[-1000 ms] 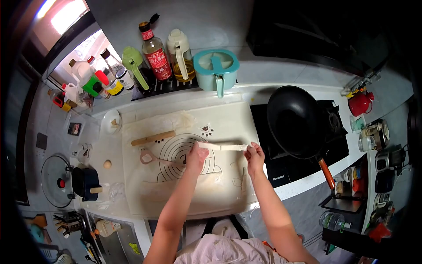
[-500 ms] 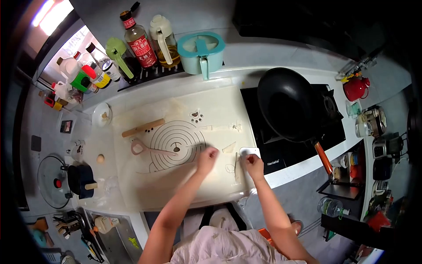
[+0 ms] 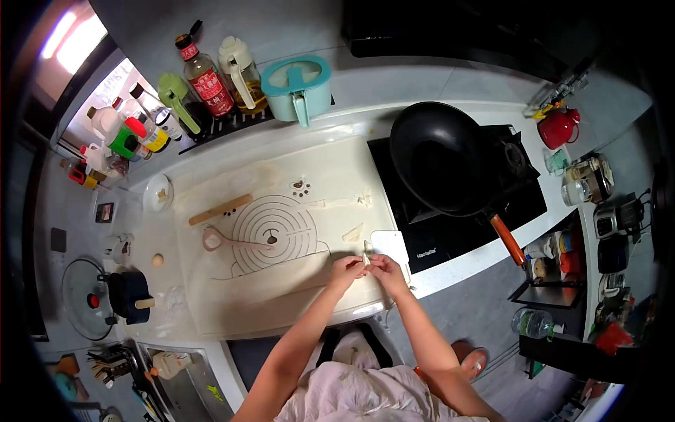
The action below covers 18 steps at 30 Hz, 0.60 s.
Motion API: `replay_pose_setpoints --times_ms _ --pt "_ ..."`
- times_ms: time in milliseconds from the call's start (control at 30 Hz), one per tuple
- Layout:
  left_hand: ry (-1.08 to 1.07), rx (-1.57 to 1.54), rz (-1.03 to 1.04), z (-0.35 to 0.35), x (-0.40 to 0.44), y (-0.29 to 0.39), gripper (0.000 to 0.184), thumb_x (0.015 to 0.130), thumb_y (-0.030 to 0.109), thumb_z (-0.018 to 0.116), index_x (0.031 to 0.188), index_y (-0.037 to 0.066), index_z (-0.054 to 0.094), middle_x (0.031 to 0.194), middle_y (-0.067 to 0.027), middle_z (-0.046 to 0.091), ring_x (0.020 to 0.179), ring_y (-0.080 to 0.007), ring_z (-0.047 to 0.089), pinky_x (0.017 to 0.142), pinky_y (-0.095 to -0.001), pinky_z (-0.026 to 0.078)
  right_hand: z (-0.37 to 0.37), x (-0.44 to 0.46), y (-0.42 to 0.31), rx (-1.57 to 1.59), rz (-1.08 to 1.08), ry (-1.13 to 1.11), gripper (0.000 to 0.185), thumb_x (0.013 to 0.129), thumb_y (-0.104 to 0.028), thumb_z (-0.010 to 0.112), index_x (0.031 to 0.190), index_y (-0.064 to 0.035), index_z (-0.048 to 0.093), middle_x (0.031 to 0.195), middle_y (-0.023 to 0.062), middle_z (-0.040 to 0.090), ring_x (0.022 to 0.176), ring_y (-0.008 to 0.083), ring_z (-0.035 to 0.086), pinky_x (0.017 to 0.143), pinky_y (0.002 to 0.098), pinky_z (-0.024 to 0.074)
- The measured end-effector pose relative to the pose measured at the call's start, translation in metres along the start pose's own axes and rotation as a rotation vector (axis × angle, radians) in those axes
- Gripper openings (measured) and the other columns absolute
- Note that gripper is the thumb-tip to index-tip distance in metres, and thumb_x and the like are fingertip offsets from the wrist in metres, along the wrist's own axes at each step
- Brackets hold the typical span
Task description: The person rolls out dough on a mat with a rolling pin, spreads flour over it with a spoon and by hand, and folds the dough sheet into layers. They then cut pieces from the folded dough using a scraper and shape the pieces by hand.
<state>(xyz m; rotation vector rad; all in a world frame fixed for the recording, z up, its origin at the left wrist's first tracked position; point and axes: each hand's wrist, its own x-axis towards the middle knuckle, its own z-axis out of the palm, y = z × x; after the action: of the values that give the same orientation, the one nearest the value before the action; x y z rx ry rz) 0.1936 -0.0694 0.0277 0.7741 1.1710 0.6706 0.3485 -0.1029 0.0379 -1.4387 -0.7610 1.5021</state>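
My left hand [image 3: 347, 270] and my right hand [image 3: 387, 270] meet near the front right of the white baking mat [image 3: 295, 295]. Between their pinched fingertips is a thin pale strip of dough [image 3: 365, 258], partly hidden by the fingers. Just beyond lies a small triangular dough piece [image 3: 354, 233]. A white rectangular board [image 3: 390, 247] is beside my right hand, on the hob side. Farther back, a long narrow dough strip [image 3: 327, 205] ends in a crumpled bit.
A rolling pin [image 3: 220, 209] and a pink ladle [image 3: 211, 239] lie on the mat's left half. To the right, a black wok [image 3: 439, 158] sits on the hob [image 3: 450, 235], handle toward the front. Bottles and a teal-lidded container [image 3: 297, 91] line the back ledge. An egg [image 3: 157, 260] rests at left.
My hands have come together; the left moved right and down, the right moved left. Both now pinch the dough strip that lay near the right hand. The view has shifted slightly.
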Motion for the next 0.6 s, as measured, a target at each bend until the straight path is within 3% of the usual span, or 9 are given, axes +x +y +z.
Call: replay_pose_setpoints --times_ms 167,267,367,600 --pt "0.039 -0.039 0.143 -0.015 -0.004 0.002 0.021 0.089 0.011 0.065 0.106 0.0 0.066 0.093 -0.0052 0.068 0.082 -0.0119 0.066 0.068 -0.0249 0.053 0.02 -0.002 -0.028 0.107 0.083 -0.038 0.03 0.083 -0.003 0.07 0.111 -0.0018 0.059 0.095 0.0024 0.065 0.082 0.0088 0.06 0.079 0.0223 0.0479" --pt "0.019 -0.137 0.18 -0.016 -0.01 0.011 0.018 0.089 0.008 0.064 0.105 0.001 0.066 0.093 -0.003 0.067 0.085 -0.0107 0.063 0.075 -0.0255 0.053 0.028 -0.001 -0.031 0.108 -0.002 -0.063 0.03 0.082 0.001 0.068 0.11 -0.0017 0.058 0.094 0.0014 0.064 0.08 0.0075 0.058 0.076 0.0214 0.0475" --pt "0.052 0.046 0.276 -0.017 -0.018 0.024 0.019 0.089 0.008 0.065 0.106 -0.001 0.066 0.094 -0.004 0.067 0.084 -0.0105 0.063 0.075 -0.0258 0.053 0.038 -0.001 -0.035 0.062 -0.106 -0.052 0.03 0.082 0.003 0.067 0.11 -0.0014 0.058 0.089 0.001 0.063 0.082 0.0087 0.059 0.077 0.0222 0.0481" --pt "0.031 0.052 0.227 -0.024 -0.025 0.037 0.02 0.09 0.007 0.064 0.106 -0.004 0.065 0.096 -0.0071 0.068 0.083 -0.012 0.063 0.076 -0.0271 0.054 0.045 -0.003 -0.042 0.173 -0.134 -0.06 0.03 0.08 0.006 0.066 0.108 -0.0033 0.057 0.088 -0.0002 0.06 0.079 0.0078 0.057 0.072 0.0218 0.0478"
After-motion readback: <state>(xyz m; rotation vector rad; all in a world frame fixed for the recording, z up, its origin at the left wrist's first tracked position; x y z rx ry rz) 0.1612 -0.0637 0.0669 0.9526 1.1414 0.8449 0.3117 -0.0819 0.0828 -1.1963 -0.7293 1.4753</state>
